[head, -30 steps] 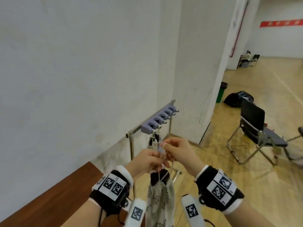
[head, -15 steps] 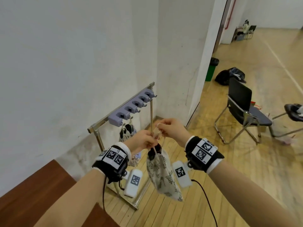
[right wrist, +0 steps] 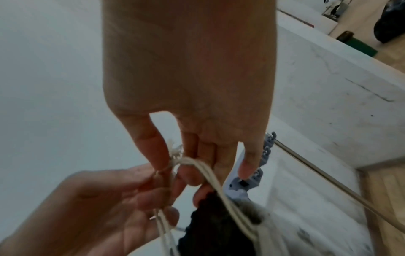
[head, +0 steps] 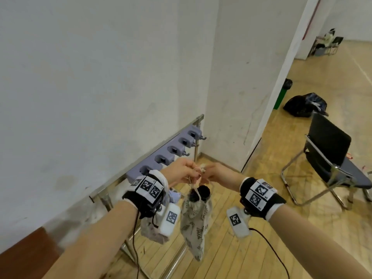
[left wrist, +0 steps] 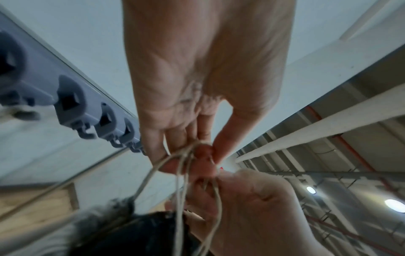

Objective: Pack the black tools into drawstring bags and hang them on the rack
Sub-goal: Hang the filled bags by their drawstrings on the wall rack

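Observation:
A leaf-print drawstring bag (head: 196, 218) hangs below my two hands, and a black tool (head: 203, 191) sticks out of its mouth. My left hand (head: 186, 172) pinches the cream drawstring (left wrist: 184, 161) from the left. My right hand (head: 216, 175) pinches the knotted cord ends (right wrist: 175, 160) from the right. Both hands meet just in front of the rack (head: 173, 150), a metal rail with several purple hooks against the wall. A second patterned bag (head: 153, 232) hangs from the rack behind my left wrist, partly hidden.
The white wall and its corner (head: 211, 87) stand close behind the rack. A black folding chair (head: 330, 158) is on the wooden floor to the right. A black rubbish bag (head: 304, 104) and a green bin (head: 281, 95) lie farther back. A brown table edge (head: 26, 256) is at lower left.
The view has tilted down and swung left, so the rack now sits behind my hands. Both hands keep pinching the drawstring, and the bag still hangs under them.

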`<state>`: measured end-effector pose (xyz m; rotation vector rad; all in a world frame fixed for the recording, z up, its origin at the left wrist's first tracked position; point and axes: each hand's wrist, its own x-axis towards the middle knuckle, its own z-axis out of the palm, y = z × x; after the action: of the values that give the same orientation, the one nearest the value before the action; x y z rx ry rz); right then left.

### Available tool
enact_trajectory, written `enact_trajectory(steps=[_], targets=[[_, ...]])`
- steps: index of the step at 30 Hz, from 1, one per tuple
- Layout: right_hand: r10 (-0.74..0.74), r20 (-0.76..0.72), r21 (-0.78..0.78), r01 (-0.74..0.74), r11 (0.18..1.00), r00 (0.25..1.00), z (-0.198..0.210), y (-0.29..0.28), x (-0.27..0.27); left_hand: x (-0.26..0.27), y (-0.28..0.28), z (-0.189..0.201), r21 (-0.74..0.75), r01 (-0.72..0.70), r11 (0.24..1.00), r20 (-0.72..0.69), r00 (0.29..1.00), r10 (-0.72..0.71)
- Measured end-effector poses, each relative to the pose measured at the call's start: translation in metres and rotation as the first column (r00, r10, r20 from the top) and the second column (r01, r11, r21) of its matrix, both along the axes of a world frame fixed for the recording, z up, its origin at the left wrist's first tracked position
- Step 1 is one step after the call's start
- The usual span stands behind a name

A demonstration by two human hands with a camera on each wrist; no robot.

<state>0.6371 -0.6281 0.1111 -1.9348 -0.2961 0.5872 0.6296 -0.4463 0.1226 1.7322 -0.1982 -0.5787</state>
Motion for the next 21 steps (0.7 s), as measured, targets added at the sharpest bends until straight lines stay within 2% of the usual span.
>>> enact_trajectory(steps=[2, 4, 6, 10, 13, 16, 21], targets=[[-0.003, 0.027, -0.065, 0.004, 0.998, 1.0, -0.01, 0.005, 0.021, 0.017, 0.012, -0.014, 0.076, -0.066, 0.995, 0.024, 0.998, 0.065], [0.038, -0.029, -0.09, -0.04, 0.995, 0.999, -0.023, 0.012, 0.046, 0.036, 0.022, -0.028, 0.118, -0.132, 0.984, 0.055, 0.991, 0.126], [0.072, -0.017, -0.108, -0.074, 0.991, 0.997, -0.034, 0.021, 0.071, 0.057, 0.032, -0.041, 0.174, -0.205, 0.963, 0.093, 0.977, 0.191], [0.149, 0.068, -0.225, -0.131, 0.966, 0.986, -0.051, 0.043, 0.116, 0.09, 0.043, -0.062, 0.245, -0.329, 0.912, 0.036, 0.943, 0.33], [0.225, 0.082, -0.266, -0.196, 0.944, 0.971, -0.064, 0.054, 0.143, 0.111, 0.051, -0.084, 0.294, -0.43, 0.854, 0.035, 0.898, 0.44], [0.291, 0.068, -0.32, -0.256, 0.912, 0.954, -0.077, 0.065, 0.167, 0.122, 0.049, -0.091, 0.375, -0.535, 0.757, 0.079, 0.832, 0.549], [0.331, 0.049, -0.377, -0.289, 0.88, 0.942, -0.106, 0.07, 0.202, 0.141, 0.033, -0.101, 0.531, -0.537, 0.655, 0.127, 0.815, 0.565]])
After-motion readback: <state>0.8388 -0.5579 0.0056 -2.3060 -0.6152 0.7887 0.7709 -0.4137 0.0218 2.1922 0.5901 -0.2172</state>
